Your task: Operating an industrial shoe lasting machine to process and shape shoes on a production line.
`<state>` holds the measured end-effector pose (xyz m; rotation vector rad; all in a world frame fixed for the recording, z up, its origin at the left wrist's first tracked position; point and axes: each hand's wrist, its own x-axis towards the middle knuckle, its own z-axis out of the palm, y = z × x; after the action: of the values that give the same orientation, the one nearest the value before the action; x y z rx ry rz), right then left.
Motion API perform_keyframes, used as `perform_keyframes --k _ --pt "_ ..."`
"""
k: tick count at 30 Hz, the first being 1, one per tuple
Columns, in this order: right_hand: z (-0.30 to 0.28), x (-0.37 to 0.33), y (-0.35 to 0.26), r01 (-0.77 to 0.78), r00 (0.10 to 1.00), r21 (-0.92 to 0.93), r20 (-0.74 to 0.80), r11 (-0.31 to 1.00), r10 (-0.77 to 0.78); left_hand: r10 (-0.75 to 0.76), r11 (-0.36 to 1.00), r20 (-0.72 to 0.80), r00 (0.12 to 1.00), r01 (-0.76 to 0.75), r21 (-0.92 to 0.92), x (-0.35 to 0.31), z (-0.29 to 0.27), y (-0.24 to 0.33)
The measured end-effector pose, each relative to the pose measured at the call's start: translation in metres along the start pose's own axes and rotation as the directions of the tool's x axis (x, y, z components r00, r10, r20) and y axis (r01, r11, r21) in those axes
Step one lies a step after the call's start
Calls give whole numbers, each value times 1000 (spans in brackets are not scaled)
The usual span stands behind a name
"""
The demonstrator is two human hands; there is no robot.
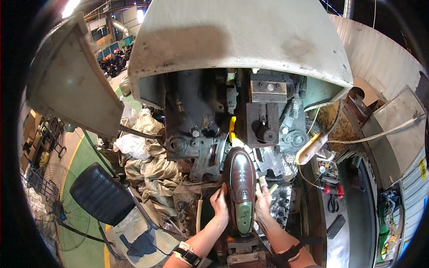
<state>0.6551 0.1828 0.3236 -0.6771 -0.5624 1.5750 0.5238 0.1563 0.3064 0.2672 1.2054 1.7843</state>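
Observation:
A brown leather shoe upper [241,176] sits on a green last [244,216], toe pointing into a big dark lasting machine [210,120]. My left hand [220,202] presses against the shoe's left side near the heel. Along the right side my right hand [262,201] grips the same shoe. Both hands hold it steady in front of the machine's jaws. A yellow part [232,127] of the machine shows just beyond the toe.
A large grey hood [232,40] covers the machine. Crumpled rags [147,156] lie to the left, beside a black padded seat [100,193] and a floor fan [58,210]. On the right a metal bench [344,232] carries scissors [333,204], a red-handled tool [333,190] and a cable.

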Motion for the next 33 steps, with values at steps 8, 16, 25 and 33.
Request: perform_keyframes --k 8,16,25,33 --pt "13 -12 -17 -137 986 64 -91 989 142 -264 943 108 958 280 -179 -21 12 42" --pt "6 -20 -16 29 982 -56 -185 998 -39 -291 941 -50 956 276 -193 -30 11 25" --pt "23 -17 -36 -93 985 22 -147 995 95 -283 952 -120 952 263 -156 -33 24 38" --pt "23 -13 -35 -181 967 54 -172 982 188 -282 945 -78 956 262 -197 -24 26 37"
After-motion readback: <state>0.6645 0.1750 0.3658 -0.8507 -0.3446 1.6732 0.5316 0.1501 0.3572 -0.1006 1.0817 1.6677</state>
